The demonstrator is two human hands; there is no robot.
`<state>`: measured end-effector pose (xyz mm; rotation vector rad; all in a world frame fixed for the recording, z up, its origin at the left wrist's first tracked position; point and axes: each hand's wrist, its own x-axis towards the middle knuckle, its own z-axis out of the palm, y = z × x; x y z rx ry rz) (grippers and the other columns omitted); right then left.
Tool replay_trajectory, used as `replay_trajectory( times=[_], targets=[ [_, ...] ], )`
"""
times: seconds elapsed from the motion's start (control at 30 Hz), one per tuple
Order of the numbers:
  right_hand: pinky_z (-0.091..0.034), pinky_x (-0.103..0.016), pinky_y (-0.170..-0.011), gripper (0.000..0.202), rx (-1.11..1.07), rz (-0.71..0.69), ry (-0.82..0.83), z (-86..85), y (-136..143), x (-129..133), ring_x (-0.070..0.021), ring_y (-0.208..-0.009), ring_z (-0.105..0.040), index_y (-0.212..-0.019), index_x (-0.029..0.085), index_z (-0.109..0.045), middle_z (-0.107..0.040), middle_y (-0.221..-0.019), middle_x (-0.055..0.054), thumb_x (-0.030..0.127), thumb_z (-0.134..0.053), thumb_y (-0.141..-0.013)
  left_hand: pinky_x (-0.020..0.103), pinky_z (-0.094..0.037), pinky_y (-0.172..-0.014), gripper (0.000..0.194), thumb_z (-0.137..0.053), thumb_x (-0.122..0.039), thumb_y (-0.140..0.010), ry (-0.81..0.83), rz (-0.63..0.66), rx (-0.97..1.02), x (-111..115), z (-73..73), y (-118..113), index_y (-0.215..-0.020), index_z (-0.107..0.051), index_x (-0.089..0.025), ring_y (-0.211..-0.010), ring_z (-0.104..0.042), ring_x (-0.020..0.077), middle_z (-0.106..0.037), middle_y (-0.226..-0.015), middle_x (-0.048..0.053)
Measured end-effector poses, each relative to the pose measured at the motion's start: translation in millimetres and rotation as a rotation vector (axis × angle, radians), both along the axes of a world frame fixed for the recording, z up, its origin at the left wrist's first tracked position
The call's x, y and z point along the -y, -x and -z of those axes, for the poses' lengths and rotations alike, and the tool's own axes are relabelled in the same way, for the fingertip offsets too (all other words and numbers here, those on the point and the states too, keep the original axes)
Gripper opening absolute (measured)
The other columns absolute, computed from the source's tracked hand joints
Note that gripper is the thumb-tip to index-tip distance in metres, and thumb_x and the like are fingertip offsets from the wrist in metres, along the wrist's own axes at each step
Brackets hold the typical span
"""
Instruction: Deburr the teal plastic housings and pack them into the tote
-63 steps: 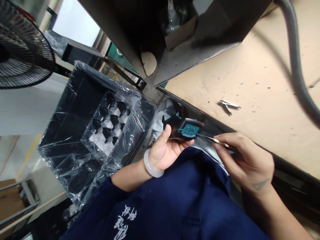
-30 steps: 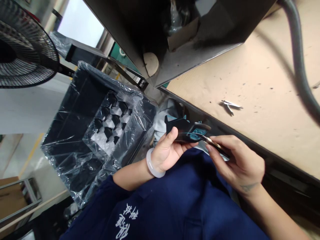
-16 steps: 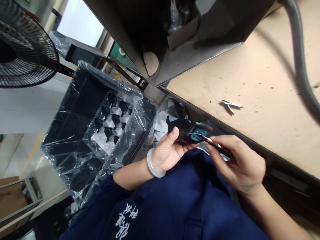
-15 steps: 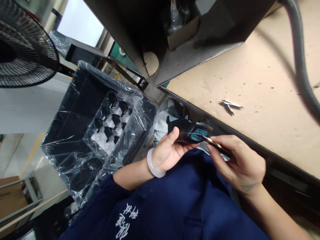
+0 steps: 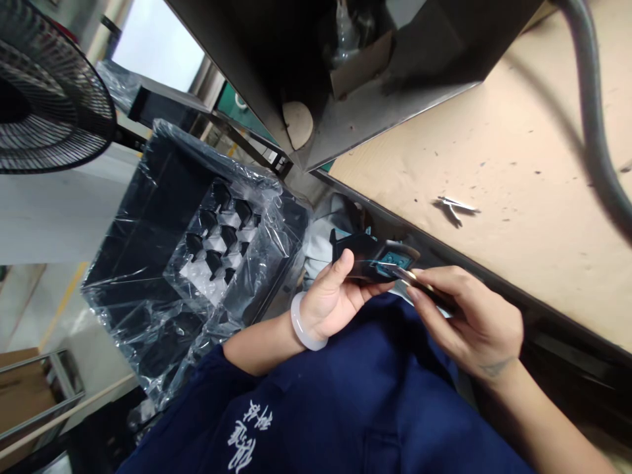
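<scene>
My left hand [image 5: 332, 299] is closed around the near side of a black plastic part [image 5: 358, 251], thumb on top. One end of the part has a recess showing a blue-green patterned face [image 5: 392, 262]. My right hand [image 5: 474, 319] grips a craft knife [image 5: 429, 289] with a dark handle, brass-coloured collar and thin metal tip. That tip lies at the recess; whether it touches the surface is too small to tell. The part is held in the air above my lap, beside the bench edge.
To the left stands a plastic-lined black crate [image 5: 162, 197] with several black parts [image 5: 228, 238] in it. A pair of nippers [image 5: 457, 209] lies on the wooden bench [image 5: 533, 263]. A dark metal enclosure [image 5: 405, 105], a grey hose [image 5: 592, 112] and a fan [image 5: 54, 99] surround the workspace.
The knife tip has shifted slightly over the recess, and my right hand has moved a little with it. My left hand and the black part stay nearly still.
</scene>
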<state>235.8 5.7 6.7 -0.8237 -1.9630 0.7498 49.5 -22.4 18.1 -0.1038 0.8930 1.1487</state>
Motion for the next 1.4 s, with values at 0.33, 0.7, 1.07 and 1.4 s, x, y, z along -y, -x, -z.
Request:
replay_trajectory(
  times=[0.33,0.7,1.07,1.4],
  targets=[
    [-0.060,-0.025,-0.063,0.027,0.046,0.062,-0.102,-2.9,-1,-2,-0.0182,-0.073,-0.073,-0.110,0.014,-0.069,-0.076,-0.090,-0.010,0.000,-0.074,-0.087,0.028,-0.066,-0.080,0.031,-0.077,-0.041,-0.094,-0.013,0.007,0.021,2,0.2,0,-0.096,-0.081,-0.010,-0.087,-0.078,0.0186,-0.083,-0.094,0.008],
    [-0.061,-0.028,-0.059,0.034,0.078,0.096,-0.089,-5.5,1,1,-0.0190,-0.073,-0.073,-0.115,0.021,-0.068,-0.076,-0.093,-0.008,0.000,-0.074,-0.088,0.030,-0.063,-0.082,0.031,-0.079,-0.043,-0.092,0.006,0.016,-0.035,2,-0.7,-1,-0.096,-0.080,-0.012,-0.089,-0.077,0.0202,-0.082,-0.097,0.009],
    [-0.062,-0.024,-0.066,0.019,-0.020,-0.033,0.209,-8.7,-6,0,-0.0169,-0.072,-0.074,-0.108,0.020,-0.071,-0.077,-0.090,-0.005,0.009,-0.073,-0.092,0.030,-0.063,-0.080,0.029,-0.085,-0.044,-0.086,0.009,0.001,-0.040,1,1.4,-1,-0.089,-0.080,-0.015,-0.086,-0.077,0.0200,-0.082,-0.089,0.005],
    [-0.056,-0.022,-0.057,0.012,-0.097,-0.103,0.420,-19.3,-5,2,-0.0134,-0.062,-0.067,-0.101,0.022,-0.067,-0.072,-0.081,0.000,0.014,-0.072,-0.094,0.039,-0.062,-0.089,0.040,-0.088,-0.052,-0.080,0.007,0.026,-0.109,2,6.0,0,-0.091,-0.079,-0.014,-0.090,-0.077,0.0257,-0.081,-0.091,0.007]
  ],
)
